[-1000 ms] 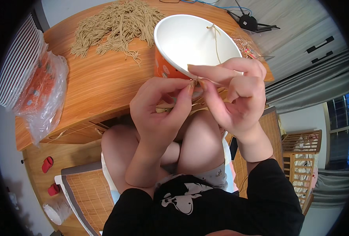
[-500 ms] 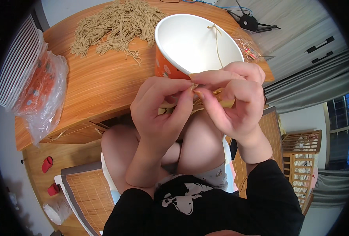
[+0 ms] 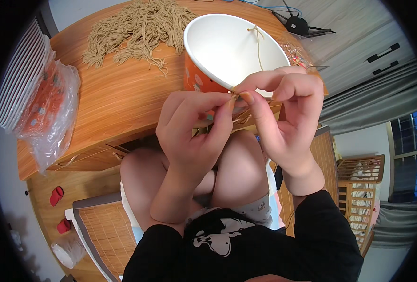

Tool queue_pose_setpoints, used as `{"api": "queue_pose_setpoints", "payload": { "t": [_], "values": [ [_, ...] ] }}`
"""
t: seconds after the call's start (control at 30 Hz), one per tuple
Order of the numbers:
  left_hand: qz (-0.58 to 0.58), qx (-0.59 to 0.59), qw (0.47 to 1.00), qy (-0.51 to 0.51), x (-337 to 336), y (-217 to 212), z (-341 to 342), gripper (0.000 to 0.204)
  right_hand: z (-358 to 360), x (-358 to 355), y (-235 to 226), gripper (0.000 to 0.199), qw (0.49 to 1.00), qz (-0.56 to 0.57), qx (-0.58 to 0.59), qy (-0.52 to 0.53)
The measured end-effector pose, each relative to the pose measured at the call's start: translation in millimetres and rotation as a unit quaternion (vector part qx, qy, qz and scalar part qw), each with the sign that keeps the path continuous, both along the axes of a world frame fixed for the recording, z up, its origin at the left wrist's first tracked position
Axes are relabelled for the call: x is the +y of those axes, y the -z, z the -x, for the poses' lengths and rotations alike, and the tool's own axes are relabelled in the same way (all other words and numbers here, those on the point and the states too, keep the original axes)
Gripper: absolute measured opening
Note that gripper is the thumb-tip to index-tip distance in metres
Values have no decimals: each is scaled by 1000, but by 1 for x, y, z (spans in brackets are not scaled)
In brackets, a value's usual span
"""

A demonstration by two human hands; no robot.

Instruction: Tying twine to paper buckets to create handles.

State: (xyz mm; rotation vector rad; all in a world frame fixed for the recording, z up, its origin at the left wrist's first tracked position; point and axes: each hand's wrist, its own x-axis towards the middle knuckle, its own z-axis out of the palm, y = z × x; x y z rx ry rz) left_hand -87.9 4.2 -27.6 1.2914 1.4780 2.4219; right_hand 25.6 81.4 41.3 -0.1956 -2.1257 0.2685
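Mostly undone: left hand & right hand pinch-clamp one string at tub rim, 6 o'clock; pile on bench waits at 10.

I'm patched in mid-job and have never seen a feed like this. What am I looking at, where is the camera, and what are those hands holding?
There is no machine here: a person works with two bare hands. The single picture comes from a wide fisheye camera on the person's head, looking down, so straight edges bend. The left hand and right hand meet fingertip to fingertip, pinching a thin tan string at the rim of a large paper bowl, white inside and orange outside. Another strand hangs inside the bowl. On the round wooden table lie a pile of tan strings and a clear plastic bag of stacked bowls. The person's knees are below the table edge.
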Motion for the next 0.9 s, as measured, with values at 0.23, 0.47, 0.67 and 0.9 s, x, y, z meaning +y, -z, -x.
{"api": "queue_pose_setpoints", "payload": {
  "t": [0.23,0.47,0.67,0.9],
  "values": [
    [-44,-64,995,66,5,2,-1,13,-3,-3,1,29,994,96,-7,-50],
    [-18,2,1000,6,3,5,-2,15,-5,-2,-3,33,999,45,-30,4],
    [-46,4,999,30,8,7,0,17,-10,4,2,38,998,-60,9,25],
    [-67,131,987,-57,14,7,8,35,-9,-3,13,38,998,-17,57,6]
  ]
}}
